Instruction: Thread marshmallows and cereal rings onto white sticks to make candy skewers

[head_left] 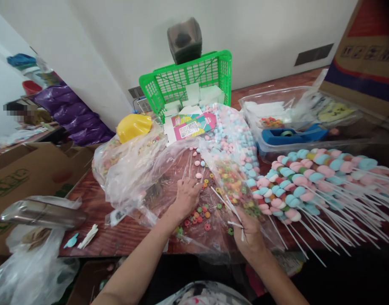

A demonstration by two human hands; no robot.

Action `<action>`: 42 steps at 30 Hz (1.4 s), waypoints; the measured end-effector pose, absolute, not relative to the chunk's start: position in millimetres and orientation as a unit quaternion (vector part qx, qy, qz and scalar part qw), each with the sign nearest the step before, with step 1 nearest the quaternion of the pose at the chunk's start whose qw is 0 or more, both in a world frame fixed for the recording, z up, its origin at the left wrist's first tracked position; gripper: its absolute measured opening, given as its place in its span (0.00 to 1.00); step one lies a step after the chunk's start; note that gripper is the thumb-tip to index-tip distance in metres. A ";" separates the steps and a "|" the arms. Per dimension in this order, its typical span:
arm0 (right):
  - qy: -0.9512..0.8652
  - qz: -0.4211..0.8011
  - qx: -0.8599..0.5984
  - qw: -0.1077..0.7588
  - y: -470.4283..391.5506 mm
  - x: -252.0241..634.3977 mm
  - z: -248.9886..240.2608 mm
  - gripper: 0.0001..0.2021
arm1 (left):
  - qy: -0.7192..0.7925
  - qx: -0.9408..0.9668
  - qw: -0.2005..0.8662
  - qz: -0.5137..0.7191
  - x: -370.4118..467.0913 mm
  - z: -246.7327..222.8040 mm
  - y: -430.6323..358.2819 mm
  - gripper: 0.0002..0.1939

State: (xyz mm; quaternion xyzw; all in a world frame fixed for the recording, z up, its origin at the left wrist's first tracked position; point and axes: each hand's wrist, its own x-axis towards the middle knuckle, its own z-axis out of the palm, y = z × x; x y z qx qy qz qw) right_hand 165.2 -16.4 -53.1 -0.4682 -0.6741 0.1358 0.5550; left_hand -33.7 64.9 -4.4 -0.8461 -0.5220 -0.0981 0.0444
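My right hand [252, 235] is closed around several thin white sticks [226, 201], which point up and to the left. Over the clear plastic sheet [181, 167], my left hand [187, 195] has its fingers curled down; whatever they pinch is hidden. Loose ring-shaped candies [204, 214] in red, orange, yellow and green lie just right of it and below. A few pink and blue marshmallows [198, 163] are scattered beyond its fingers. Between the hands and the skewers lies a clear bag of ring candies [234, 180]. Finished-looking marshmallow skewers [299, 180] are piled at the right.
Behind stands a green basket [224, 72] with white boxes, beside a bag of marshmallows [235, 131]. A yellow bowl-like object [133, 128] tops a bag at left. A steel flask [45, 214] lies near a carton [32, 173]. A blue tape dispenser [296, 136] sits right.
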 end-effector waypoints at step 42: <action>-0.701 0.255 -0.463 0.479 -49.5 160.3 -18.1 0.14 | -0.393 -0.715 -0.144 -0.560 -14.5 8.6 13.8 0.15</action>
